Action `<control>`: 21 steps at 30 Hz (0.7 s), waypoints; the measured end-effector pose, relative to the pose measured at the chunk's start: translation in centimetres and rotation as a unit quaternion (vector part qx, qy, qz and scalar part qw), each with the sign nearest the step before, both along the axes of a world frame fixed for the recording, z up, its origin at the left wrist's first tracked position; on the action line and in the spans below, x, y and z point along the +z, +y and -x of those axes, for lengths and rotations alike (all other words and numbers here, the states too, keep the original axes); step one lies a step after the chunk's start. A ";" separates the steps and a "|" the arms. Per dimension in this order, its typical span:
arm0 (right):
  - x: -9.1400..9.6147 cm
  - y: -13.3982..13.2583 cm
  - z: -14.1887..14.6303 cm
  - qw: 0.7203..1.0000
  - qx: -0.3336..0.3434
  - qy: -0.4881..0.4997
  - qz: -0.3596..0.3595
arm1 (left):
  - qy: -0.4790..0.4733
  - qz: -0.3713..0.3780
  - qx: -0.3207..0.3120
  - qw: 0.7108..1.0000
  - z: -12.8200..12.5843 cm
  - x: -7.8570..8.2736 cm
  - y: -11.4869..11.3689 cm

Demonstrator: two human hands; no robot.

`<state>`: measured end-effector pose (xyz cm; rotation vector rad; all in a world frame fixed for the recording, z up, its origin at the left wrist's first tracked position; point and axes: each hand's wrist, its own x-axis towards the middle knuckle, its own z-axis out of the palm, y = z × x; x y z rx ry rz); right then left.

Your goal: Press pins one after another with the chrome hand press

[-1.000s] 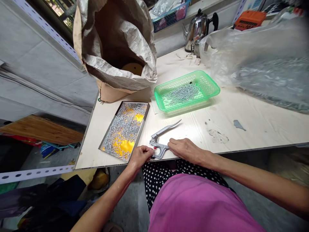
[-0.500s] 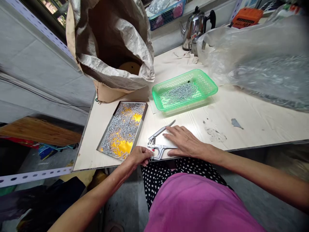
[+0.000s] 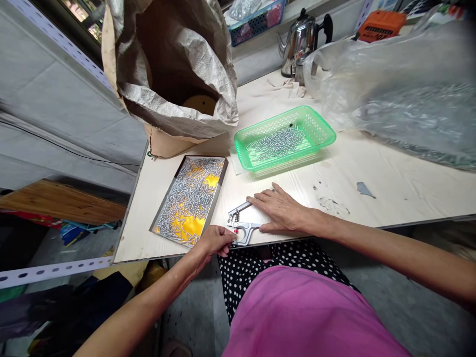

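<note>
One pair of gray hand-press pliers (image 3: 245,225) on counter (image 3: 409,193), lower center of frame. Right hand (image 3: 280,210) spans handles (image 3: 243,205), fingers spread; left hand (image 3: 217,240), fingers pinched narrow beside pliers' lower end, anything held too small to tell. Tray (image 3: 213,206) of silver pins (image 3: 189,191) lies left of center, green basket (image 3: 282,162) near center.

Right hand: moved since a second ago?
Yes. Against the basket, the right hand has moved toward it, fingers now over the tool's upper handle.
</note>
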<state>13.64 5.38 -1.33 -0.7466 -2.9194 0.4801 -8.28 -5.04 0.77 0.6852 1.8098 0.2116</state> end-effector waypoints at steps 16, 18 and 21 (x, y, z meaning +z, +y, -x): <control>-1.1 -1.2 0.1 0.998 -0.004 0.058 0.018 | 0.291 -0.400 -0.379 0.782 -3.1 0.6 0.4; -1.2 -1.3 -0.1 0.998 -0.014 0.060 0.007 | 0.259 -0.409 -0.421 0.767 -3.4 0.1 2.1; -0.6 -1.7 -1.0 0.998 -0.039 0.044 -0.005 | 0.227 -0.379 -0.480 0.758 -3.5 -0.3 3.9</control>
